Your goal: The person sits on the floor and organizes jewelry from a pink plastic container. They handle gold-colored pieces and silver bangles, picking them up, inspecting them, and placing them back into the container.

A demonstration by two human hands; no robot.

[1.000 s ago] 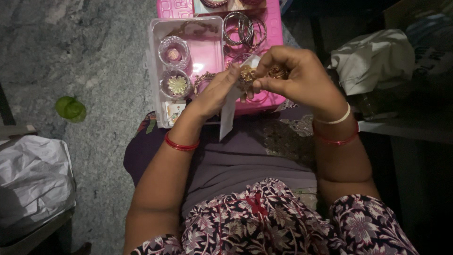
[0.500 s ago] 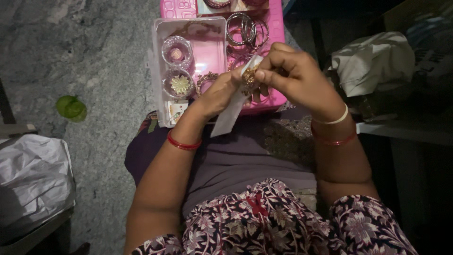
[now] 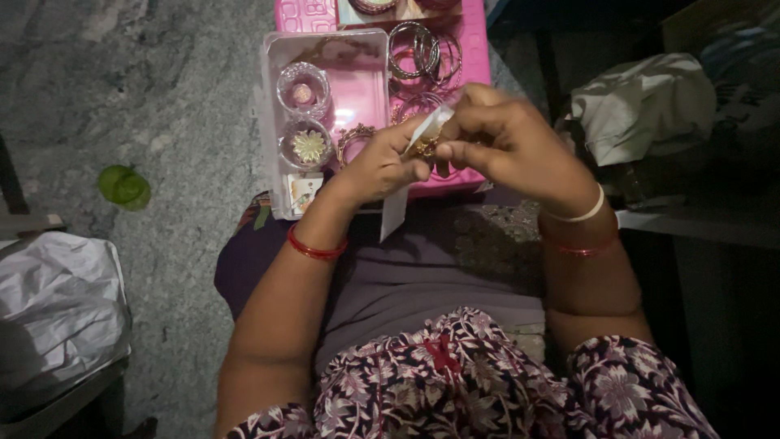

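- Left hand (image 3: 382, 167) and right hand (image 3: 504, 142) close together over the lap, just in front of the pink tray (image 3: 475, 49).
- Both grips pinched tight on a small gold ornament (image 3: 424, 147), fingertips touching it from each side.
- White paper strip (image 3: 396, 211) hanging down from the same pinch.
- Clear plastic box (image 3: 272, 122) just left of the hands, with two little round cups inside.
- Silver bangles (image 3: 414, 49) lying on the tray, behind the hands.
- Green leaf (image 3: 124, 185) on the grey floor, well apart.
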